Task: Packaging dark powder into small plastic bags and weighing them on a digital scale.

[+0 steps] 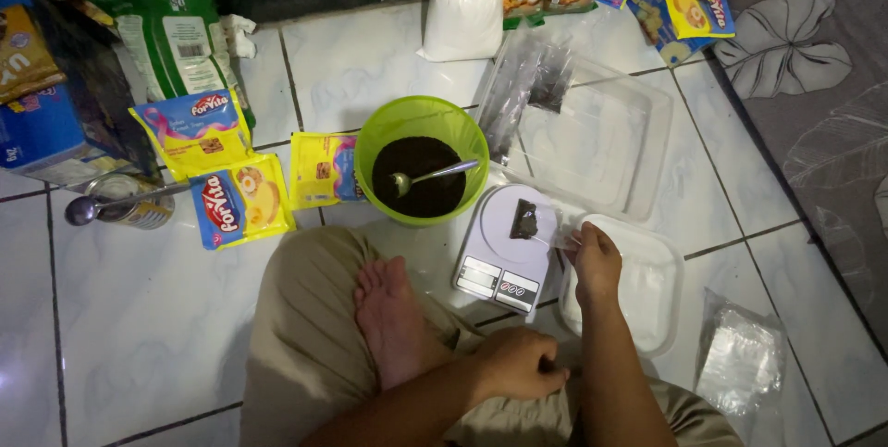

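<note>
— Glossy white floor tiles [139, 336] with thin dark grout lines fill the head view; a grey mat [814, 86] with a leaf pattern lies along the right edge. What sits in the middle?

— A round lime-green plastic bowl [379, 137], smooth-walled, holding a dark, crumbly powder [425, 192]. A shiny metal spoon [430, 175] lies in it, handle resting on the rim.

— And just beside it?

— A flat white kitchen scale [504, 248] with a round platform. A small clear plastic bag [525, 221] with a dark clump inside lies on that platform.

— The hands?

— The right hand [597, 262] has its fingers closed on the bag's edge, at the scale's right side. The left hand [518, 364] is curled shut into a loose fist, gripping nothing visible, resting on the lap beside a bare foot [388, 313] and beige trousers [305, 345].

— Anything else close by?

— A shallow clear rectangular tray [638, 114] behind the scale, a white lidded tub [661, 290] under the right wrist, crinkly clear bags [740, 359] further right, yellow-and-blue foil sachets [236, 197] left of the bowl, an open tin [139, 202] with a ladle, and a plump white sack [467, 12] at the top.
</note>
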